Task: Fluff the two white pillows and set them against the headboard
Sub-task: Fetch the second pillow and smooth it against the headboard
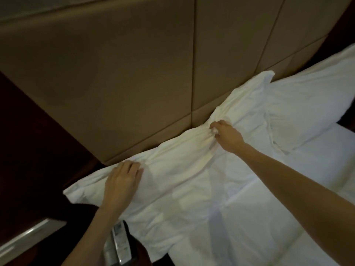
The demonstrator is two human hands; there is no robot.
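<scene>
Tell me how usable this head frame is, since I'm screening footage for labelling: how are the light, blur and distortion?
Head view: dim, warm light; the white near pillow is the brightest area, with soft grey shadows in its folds. The left side beside the headboard falls nearly black. Mild softness throughout; left hand and right hand stay readable. Wide-angle bending curves the headboard seams.

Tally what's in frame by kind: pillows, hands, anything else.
White pillows: 2, near pillow and far pillow
Hands: 2, left hand and right hand
Headboard: 1
Remote control: 1
Total: 6
</scene>
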